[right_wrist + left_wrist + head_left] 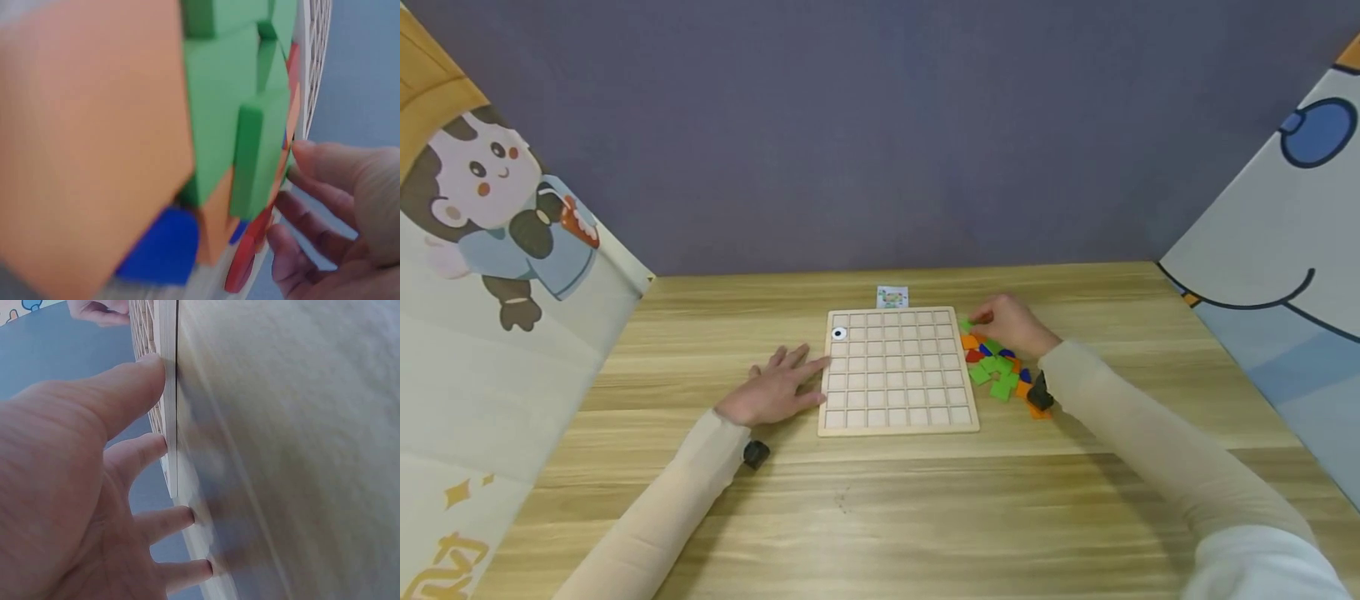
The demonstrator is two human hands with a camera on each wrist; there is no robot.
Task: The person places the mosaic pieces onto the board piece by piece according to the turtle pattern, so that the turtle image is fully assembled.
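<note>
A square wooden grid board (898, 309) lies flat, with a white eye piece (839, 333) in a cell near its upper left corner. Thumb and a fingertip of my left hand (775, 392) touch the board's left edge, fingers spread; the left wrist view shows the hand (69, 462) against the board's side (167, 394). Beyond the board's upper right edge, my right hand (1011, 325) pinches a green tile (966, 326) between thumb and finger. In the right wrist view the hand (369, 200) mostly hides that tile.
Loose green tiles (1000, 389), orange tiles (970, 342), a red piece (974, 356) and blue pieces (1026, 376) lie heaped right of the board. A small printed picture card (892, 297) lies behind it. A dark panel (895, 150) closes off the table's far side.
</note>
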